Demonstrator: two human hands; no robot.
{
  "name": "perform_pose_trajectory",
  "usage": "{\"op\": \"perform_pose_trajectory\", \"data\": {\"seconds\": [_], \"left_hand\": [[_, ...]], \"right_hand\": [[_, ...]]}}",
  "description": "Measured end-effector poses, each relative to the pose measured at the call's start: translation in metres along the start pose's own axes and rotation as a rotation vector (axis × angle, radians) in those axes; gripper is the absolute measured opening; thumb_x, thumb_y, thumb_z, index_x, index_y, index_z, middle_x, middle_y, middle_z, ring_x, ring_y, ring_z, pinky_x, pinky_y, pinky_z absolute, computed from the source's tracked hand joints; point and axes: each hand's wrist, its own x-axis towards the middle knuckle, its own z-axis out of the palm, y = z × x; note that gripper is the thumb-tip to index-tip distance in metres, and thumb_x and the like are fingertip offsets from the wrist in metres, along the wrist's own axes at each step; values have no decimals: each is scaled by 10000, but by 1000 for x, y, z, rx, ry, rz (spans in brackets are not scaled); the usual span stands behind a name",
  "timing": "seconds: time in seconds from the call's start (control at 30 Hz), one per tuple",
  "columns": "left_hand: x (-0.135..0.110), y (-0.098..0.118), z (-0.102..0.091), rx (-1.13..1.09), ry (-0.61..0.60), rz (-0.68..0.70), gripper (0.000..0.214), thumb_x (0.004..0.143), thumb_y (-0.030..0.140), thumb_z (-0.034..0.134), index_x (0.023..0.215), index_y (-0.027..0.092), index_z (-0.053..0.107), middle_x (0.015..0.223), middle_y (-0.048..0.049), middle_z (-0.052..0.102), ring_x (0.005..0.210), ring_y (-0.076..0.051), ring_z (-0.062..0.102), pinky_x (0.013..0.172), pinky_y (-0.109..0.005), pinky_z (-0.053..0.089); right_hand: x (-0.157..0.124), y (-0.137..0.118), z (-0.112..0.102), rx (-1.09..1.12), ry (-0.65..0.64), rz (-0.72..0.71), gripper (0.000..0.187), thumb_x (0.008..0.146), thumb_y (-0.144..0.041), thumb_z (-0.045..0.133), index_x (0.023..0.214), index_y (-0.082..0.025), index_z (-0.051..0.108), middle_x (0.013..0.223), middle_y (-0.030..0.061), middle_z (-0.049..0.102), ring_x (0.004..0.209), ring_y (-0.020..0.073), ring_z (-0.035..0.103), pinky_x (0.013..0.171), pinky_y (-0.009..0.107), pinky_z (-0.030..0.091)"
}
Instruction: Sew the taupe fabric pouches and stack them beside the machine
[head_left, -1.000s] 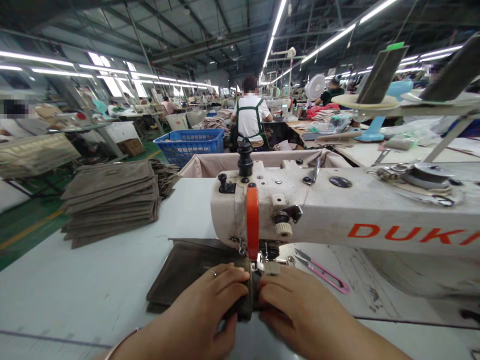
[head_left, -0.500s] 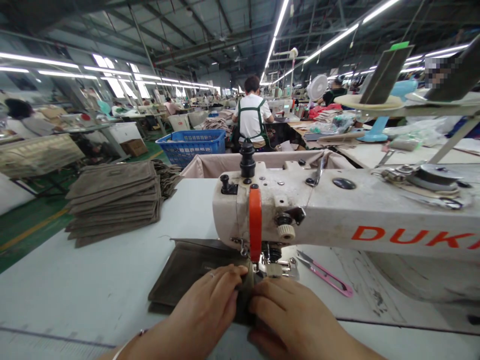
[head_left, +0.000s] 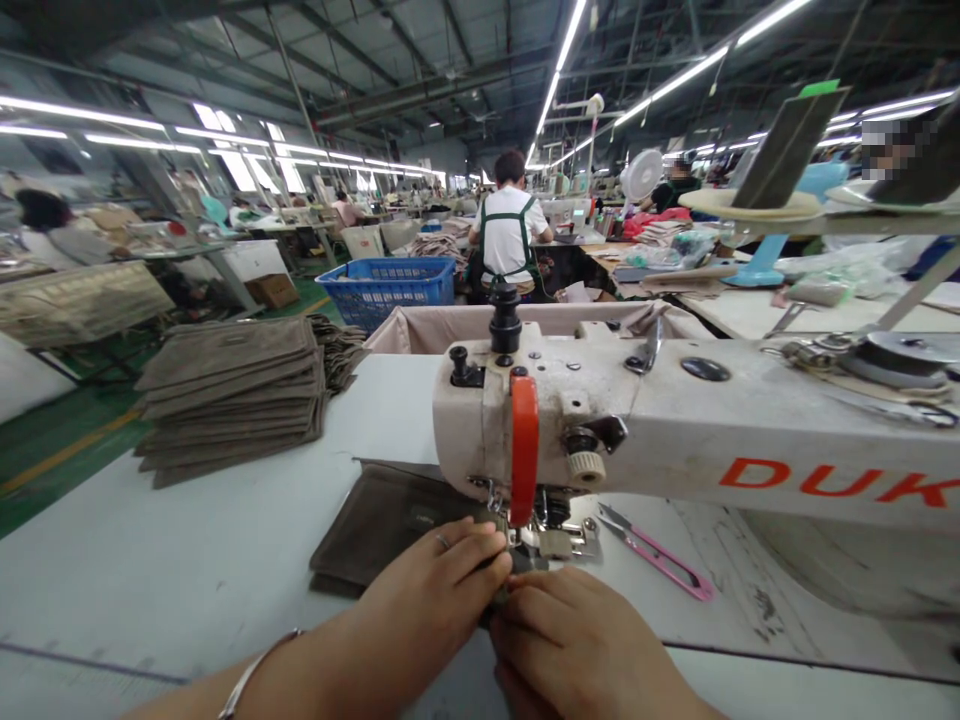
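Observation:
A dark grey-brown fabric piece (head_left: 382, 515) with a small label lies flat on the sewing table, its right part under the head of a white sewing machine (head_left: 652, 430). My left hand (head_left: 442, 580), wearing a ring, is closed on the fabric's edge just in front of the needle area. Right beside it, my right hand (head_left: 574, 635) has its fingers curled in and pinches the near end of the same edge. The fingertips of both hands almost touch, and they hide most of the fabric between them. An orange guard (head_left: 523, 450) stands over the needle.
Pink thread snips (head_left: 664, 560) lie right of the presser foot. A stack of similar fabric pieces (head_left: 232, 400) sits at the table's left. Beyond the machine are a cloth-lined bin (head_left: 427, 330), a blue basket (head_left: 386, 290) and a seated person (head_left: 510, 230). Thread cones (head_left: 791, 150) stand at right.
My left hand has moved its fingertips closer to the right hand, covering the strip of fabric that showed between them. More of my left forearm and bracelet shows. The view has shifted slightly.

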Motion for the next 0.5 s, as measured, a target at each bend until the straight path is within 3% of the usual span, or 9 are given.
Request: {"op": "perform_pose_trajectory", "data": {"seconds": [0.3, 0.5], "left_hand": [[12, -13, -5, -108, 46, -25, 249, 916, 52, 520, 1146, 134, 568, 1107, -77, 658, 1054, -221, 612, 975, -378, 507], [10, -9, -7, -90, 213, -32, 233, 986, 72, 384, 1042, 150, 597, 996, -74, 688, 896, -186, 648, 832, -332, 540]], "right_hand": [[5, -1, -1, -37, 14, 59, 200, 864, -141, 577, 1040, -187, 661, 1013, 17, 723, 965, 199, 660, 796, 325, 518], [6, -1, -16, 50, -18, 207, 282, 813, -134, 567, 1076, -177, 659, 1029, 60, 709, 911, 251, 646, 806, 418, 530]]}}
